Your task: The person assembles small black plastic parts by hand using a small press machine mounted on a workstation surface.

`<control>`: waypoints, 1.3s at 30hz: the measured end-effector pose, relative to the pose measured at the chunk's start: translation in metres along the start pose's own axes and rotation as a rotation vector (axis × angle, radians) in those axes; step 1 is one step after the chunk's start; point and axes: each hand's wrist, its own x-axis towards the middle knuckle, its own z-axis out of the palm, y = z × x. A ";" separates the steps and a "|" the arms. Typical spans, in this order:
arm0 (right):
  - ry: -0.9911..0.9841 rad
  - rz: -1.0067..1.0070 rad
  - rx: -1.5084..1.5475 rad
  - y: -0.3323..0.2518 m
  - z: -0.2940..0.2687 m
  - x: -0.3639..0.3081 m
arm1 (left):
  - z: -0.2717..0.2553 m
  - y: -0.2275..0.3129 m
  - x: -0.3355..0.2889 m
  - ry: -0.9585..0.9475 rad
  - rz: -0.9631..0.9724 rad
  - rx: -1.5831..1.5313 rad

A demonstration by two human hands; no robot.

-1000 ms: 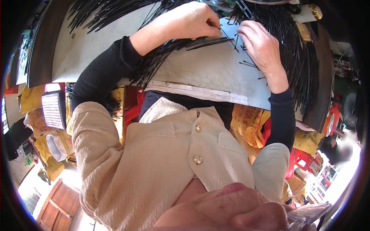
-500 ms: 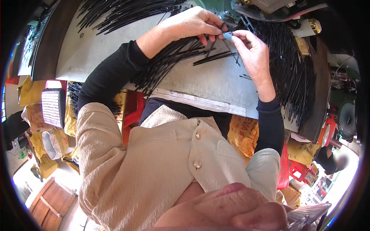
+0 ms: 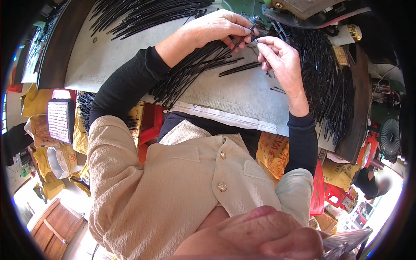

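Over the far right part of a pale worktable [image 3: 242,97], my left hand [image 3: 219,29] pinches a thin black strip [image 3: 252,29] between thumb and fingers. Close beside it my right hand [image 3: 281,58] is closed too, thumb and forefinger pinching the end of a thin black strip [image 3: 256,40]; I cannot tell whether both hold the same one. Loose black strips [image 3: 186,76] fan out below my left hand. A few more strips [image 3: 238,69] lie left of my right hand.
A heap of black strips [image 3: 327,82] covers the table's right side, and another bundle [image 3: 151,17] lies at the far left. Machine parts [image 3: 255,19] stand just beyond my hands. Dark wooden boards [image 3: 54,47] edge the table. A small fan [image 3: 390,138] is at right.
My right hand has shifted slightly left and down. The small pale bluish piece between the hands no longer shows, and a thin strip now shows at the right fingertips.
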 end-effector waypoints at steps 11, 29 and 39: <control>-0.011 0.023 0.161 0.001 -0.006 0.006 | 0.001 0.008 0.000 0.146 -0.045 0.072; 0.055 0.016 0.215 0.000 -0.008 0.024 | -0.004 0.008 0.016 0.255 0.020 0.156; 0.088 0.018 0.300 0.002 -0.004 0.023 | -0.003 0.010 0.016 0.265 -0.008 0.105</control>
